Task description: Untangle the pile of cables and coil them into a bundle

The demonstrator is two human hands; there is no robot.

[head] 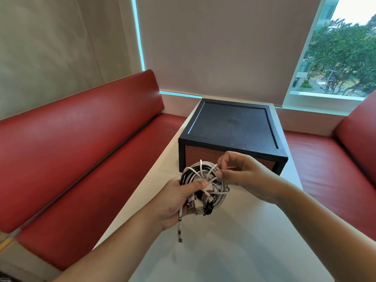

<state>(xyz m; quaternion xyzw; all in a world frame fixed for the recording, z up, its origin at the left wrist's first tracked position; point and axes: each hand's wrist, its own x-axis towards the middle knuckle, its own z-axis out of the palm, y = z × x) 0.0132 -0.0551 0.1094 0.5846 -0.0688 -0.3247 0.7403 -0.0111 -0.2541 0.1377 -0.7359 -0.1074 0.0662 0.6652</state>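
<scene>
Gripping the coiled cables (203,180) from below, the left hand (175,202) curls fingers and thumb round the loops so they cannot spring apart. The coil is held in the air over the table (223,245), nearer its left edge and just in front of the black box (232,127). The right hand (244,176) pinches a white strand at the coil's upper right between thumb and forefinger, probably to wrap or tuck it. Several plug ends (200,208) hang loose beside the left palm.
</scene>
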